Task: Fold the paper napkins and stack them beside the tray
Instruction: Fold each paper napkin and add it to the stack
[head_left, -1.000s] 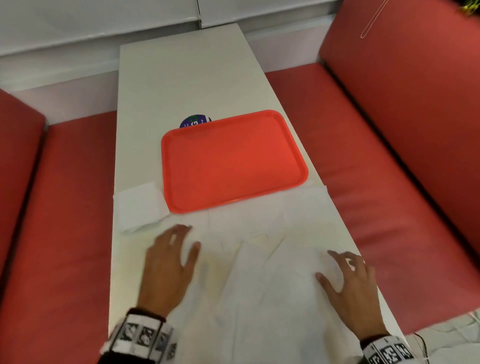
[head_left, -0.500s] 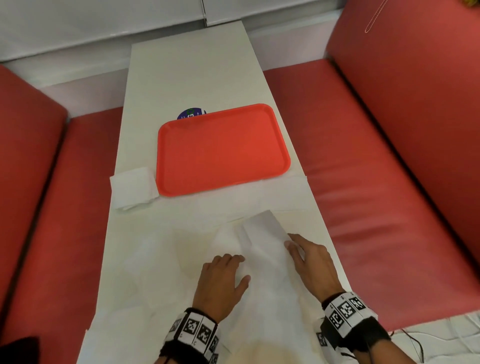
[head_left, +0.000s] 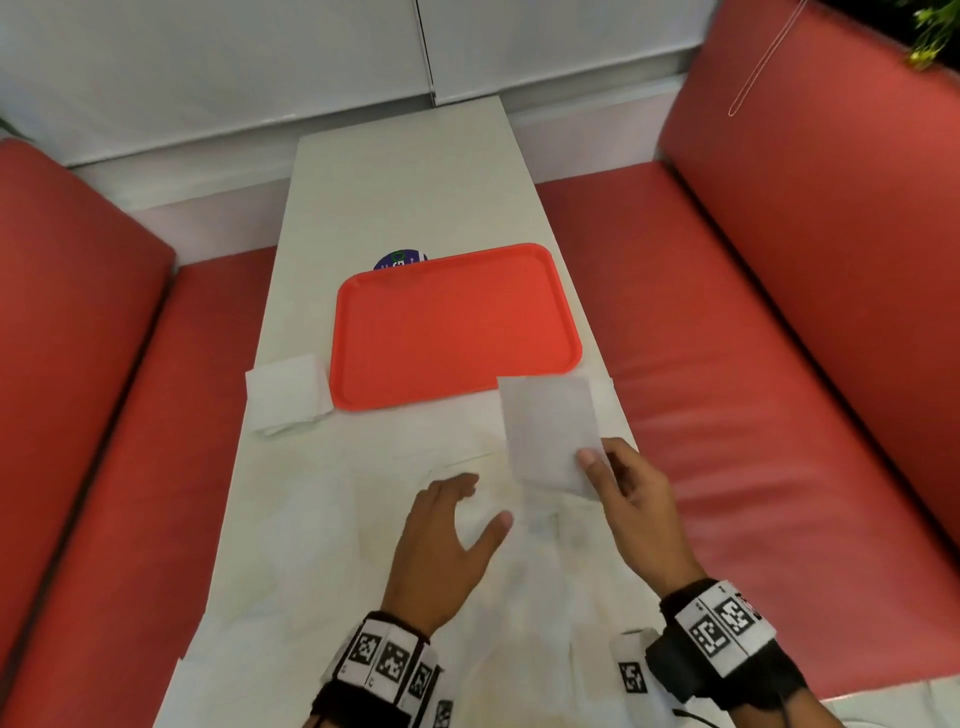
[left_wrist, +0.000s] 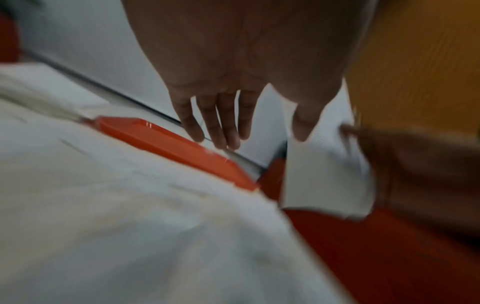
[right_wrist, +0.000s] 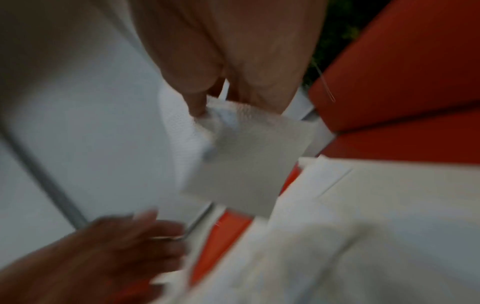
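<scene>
The head camera looked down from high up along the bench (head_left: 410, 197) toward its far end. The left wrist camera sat low and close, looking past the fingers (left_wrist: 221, 127) at the tray (left_wrist: 166, 142). The right wrist camera looked close along its own hand. All three saw the tray's near edge and the held napkin (head_left: 548, 426).

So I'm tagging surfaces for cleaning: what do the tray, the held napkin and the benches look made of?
Orange tray: moulded plastic, likely; smooth, raised rim. Napkin pinched by right hand: thin white paper, embossed dots in the wrist view. Benches: red padded vinyl or leather, slight sheen.
</scene>
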